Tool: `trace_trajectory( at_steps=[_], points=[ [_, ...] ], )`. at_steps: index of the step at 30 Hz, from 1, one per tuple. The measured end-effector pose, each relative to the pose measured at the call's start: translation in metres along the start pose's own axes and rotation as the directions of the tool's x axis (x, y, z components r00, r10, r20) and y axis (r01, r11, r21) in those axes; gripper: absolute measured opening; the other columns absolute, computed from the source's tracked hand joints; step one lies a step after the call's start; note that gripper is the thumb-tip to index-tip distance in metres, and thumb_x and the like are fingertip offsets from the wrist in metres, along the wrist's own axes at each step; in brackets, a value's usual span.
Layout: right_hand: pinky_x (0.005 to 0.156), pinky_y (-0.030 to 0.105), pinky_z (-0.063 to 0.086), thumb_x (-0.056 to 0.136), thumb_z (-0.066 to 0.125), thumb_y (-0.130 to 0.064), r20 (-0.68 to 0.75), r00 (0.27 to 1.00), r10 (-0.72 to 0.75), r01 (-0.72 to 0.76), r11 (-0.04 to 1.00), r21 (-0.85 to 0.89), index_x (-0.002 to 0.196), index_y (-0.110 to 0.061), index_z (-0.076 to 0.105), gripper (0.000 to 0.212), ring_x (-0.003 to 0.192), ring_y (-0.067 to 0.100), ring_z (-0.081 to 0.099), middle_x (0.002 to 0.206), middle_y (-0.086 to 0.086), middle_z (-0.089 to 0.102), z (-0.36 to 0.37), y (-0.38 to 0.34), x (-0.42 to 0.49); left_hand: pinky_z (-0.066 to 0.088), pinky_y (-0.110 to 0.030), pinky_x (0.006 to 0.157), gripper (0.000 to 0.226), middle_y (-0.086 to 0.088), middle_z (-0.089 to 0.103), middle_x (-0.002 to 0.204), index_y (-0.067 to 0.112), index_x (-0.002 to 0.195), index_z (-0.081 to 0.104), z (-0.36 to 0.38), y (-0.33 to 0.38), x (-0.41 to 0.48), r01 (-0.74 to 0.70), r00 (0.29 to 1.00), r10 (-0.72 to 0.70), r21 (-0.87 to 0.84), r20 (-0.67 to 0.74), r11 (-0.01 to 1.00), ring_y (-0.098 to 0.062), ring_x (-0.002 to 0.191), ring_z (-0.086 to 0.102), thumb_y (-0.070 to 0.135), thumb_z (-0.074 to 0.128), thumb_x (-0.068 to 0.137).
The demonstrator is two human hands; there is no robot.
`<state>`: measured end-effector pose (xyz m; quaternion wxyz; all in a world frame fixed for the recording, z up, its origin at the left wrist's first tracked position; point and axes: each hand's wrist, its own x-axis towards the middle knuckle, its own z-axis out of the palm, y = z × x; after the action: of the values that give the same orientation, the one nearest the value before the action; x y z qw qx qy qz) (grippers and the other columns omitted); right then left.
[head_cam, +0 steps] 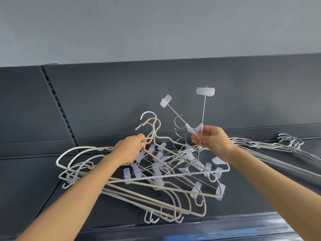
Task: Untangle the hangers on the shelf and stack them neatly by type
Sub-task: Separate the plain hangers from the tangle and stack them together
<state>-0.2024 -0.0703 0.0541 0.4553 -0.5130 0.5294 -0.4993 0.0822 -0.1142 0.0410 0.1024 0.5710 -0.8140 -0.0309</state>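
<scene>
A tangled pile of white and beige coated hangers (156,186) lies on the dark shelf (31,180), mixed with thin metal clip hangers carrying translucent clips. My left hand (130,147) grips the necks of the coated hangers just below their hooks. My right hand (211,140) pinches two metal clip hangers (203,108) at their lower clips and holds them raised above the pile, their bars pointing up with a clip at each top end.
A neat row of thin white hangers (271,145) lies on the shelf to the right, hooks toward the far right. The shelf's dark back panel (139,87) rises behind, with a slotted upright (59,105) at the left. The shelf's front edge (191,228) runs along the bottom.
</scene>
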Motion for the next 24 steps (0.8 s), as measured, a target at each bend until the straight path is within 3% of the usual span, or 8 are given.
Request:
trace_trajectory(
  at_steps=[8, 13, 20, 24],
  points=[
    [0.07, 0.023, 0.055, 0.087, 0.048, 0.017, 0.014, 0.997, -0.076, 0.074, 0.992, 0.105, 0.096, -0.004, 0.064, 0.028, 0.075, 0.018, 0.062, 0.08, 0.008, 0.063, -0.007, 0.001, -0.005, 0.03, -0.025, 0.05, 0.018, 0.011, 0.044, 0.071, 0.019, 0.087, 0.043, -0.004, 0.005, -0.001, 0.063, 0.998, -0.061, -0.067, 0.025, 0.996, -0.008, 0.057, 0.039, 0.023, 0.035, 0.103],
    [0.073, 0.03, 0.059, 0.087, 0.047, 0.018, 0.011, 0.999, -0.042, 0.042, 0.997, 0.069, 0.1, -0.007, 0.062, 0.032, 0.077, 0.024, 0.061, 0.081, 0.009, 0.06, -0.016, -0.001, -0.01, 0.034, -0.028, 0.056, 0.024, 0.002, 0.054, 0.076, 0.02, 0.083, 0.046, 0.0, -0.002, -0.001, 0.075, 0.996, -0.07, -0.083, 0.062, 0.994, -0.013, 0.06, 0.04, 0.029, 0.035, 0.102],
    [0.081, 0.042, 0.058, 0.089, 0.046, 0.016, 0.011, 0.998, -0.058, 0.058, 0.997, -0.043, 0.099, -0.007, 0.06, 0.029, 0.069, 0.018, 0.057, 0.078, 0.009, 0.056, -0.021, -0.013, -0.011, 0.035, -0.03, 0.057, 0.023, 0.002, 0.054, 0.077, 0.018, 0.083, 0.049, 0.004, 0.0, 0.003, 0.065, 0.995, -0.053, -0.149, 0.084, 0.987, -0.014, 0.062, 0.042, 0.027, 0.038, 0.101],
    [0.082, 0.04, 0.058, 0.09, 0.046, 0.015, 0.058, 0.997, -0.054, 0.058, 0.996, -0.061, 0.097, -0.01, 0.062, 0.03, 0.074, 0.022, 0.057, 0.079, 0.011, 0.056, -0.015, -0.007, -0.012, 0.035, -0.03, 0.056, 0.023, 0.002, 0.053, 0.074, 0.021, 0.079, 0.047, 0.01, 0.001, 0.005, 0.066, 0.994, -0.049, -0.174, 0.1, 0.983, -0.015, 0.06, 0.041, 0.025, 0.039, 0.1]
  ],
)
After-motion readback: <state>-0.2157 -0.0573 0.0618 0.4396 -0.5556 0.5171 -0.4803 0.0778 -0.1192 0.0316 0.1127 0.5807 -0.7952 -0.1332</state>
